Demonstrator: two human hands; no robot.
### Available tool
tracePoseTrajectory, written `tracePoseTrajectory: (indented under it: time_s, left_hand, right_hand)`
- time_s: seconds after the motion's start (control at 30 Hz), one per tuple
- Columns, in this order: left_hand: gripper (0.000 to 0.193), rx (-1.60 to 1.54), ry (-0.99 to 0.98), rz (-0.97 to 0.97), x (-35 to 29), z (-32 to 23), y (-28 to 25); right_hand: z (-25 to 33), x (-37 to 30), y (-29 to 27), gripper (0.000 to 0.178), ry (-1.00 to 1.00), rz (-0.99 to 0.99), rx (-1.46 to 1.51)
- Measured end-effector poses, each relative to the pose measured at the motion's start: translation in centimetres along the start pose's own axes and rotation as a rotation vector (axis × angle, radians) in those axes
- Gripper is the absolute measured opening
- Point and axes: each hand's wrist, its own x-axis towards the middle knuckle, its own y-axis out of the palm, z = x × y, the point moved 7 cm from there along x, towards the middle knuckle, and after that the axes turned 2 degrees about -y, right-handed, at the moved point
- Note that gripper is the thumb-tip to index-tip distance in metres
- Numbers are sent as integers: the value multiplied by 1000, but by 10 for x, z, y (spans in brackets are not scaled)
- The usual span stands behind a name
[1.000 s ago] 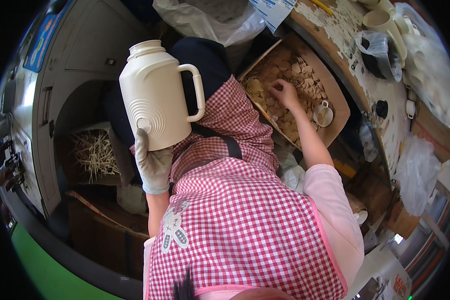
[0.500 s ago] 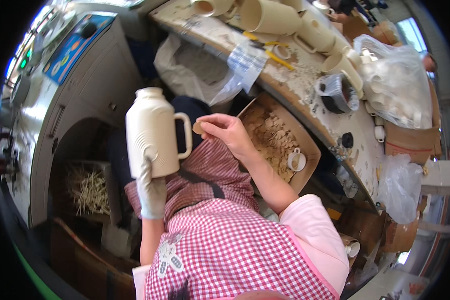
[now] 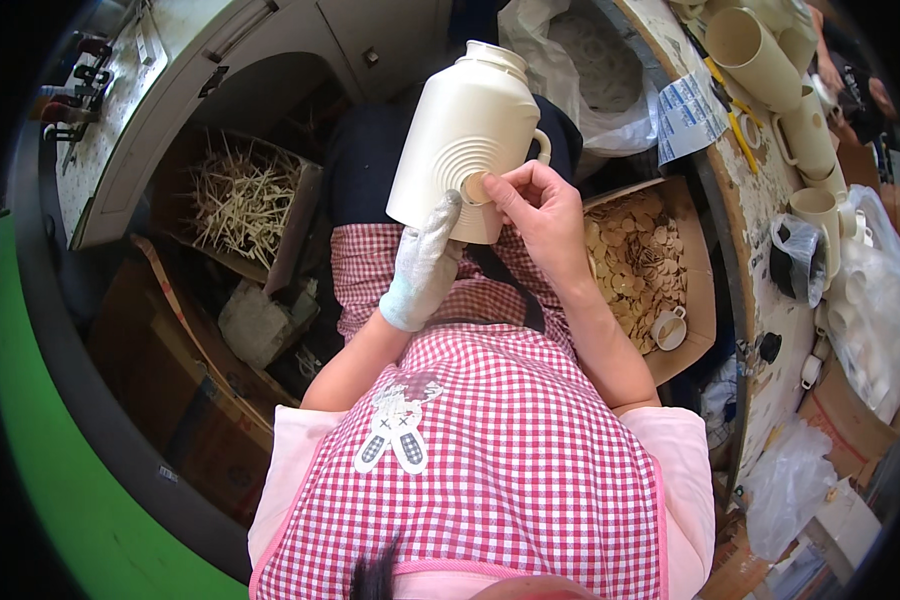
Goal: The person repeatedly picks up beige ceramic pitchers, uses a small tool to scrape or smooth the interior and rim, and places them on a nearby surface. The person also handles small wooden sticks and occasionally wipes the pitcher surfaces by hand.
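Note:
My left hand [image 3: 425, 268], in a whitish work glove, grips the base of a cream plastic jug [image 3: 470, 115]. The jug lies tilted over my lap, its neck pointing away from me and its loop handle [image 3: 543, 146] on the right. Concentric ridges ring a round spot on the side facing me. There, my bare right hand [image 3: 548, 222] pinches a small round tan disc [image 3: 476, 188] between thumb and fingers, against the jug's surface. My gloved thumb rests just beside the disc.
On my right, a cardboard box [image 3: 703, 255] holds many tan discs and a white cup-like ring [image 3: 669, 328]. Cream jugs [image 3: 755, 55] and yellow-handled pliers [image 3: 741, 132] lie on the worn bench. A box of thin pale scraps [image 3: 245, 205] stands at left.
The disc in my right hand has come from beside the handle onto the jug's ringed spot. My left hand has tilted the jug. The view has turned.

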Motion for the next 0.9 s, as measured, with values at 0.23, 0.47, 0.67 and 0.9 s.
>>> tracePoseTrajectory:
  time_s: [0.23,0.47,0.67,0.9]
  left_hand:
    - [38,-2,17,-48,5,6,-8]
    - [38,255,272,-155,0,-13,-1]
    - [38,289,340,-134,-2,-14,-4]
    - [39,345,338,-133,-5,-21,-17]
  right_hand:
    - [4,-4,6,25,-27,-40,-140]
    - [18,9,4,33,-52,126,-322]
    - [-7,12,-8,41,267,95,-87]
    - [-30,13,13,54,411,107,161]
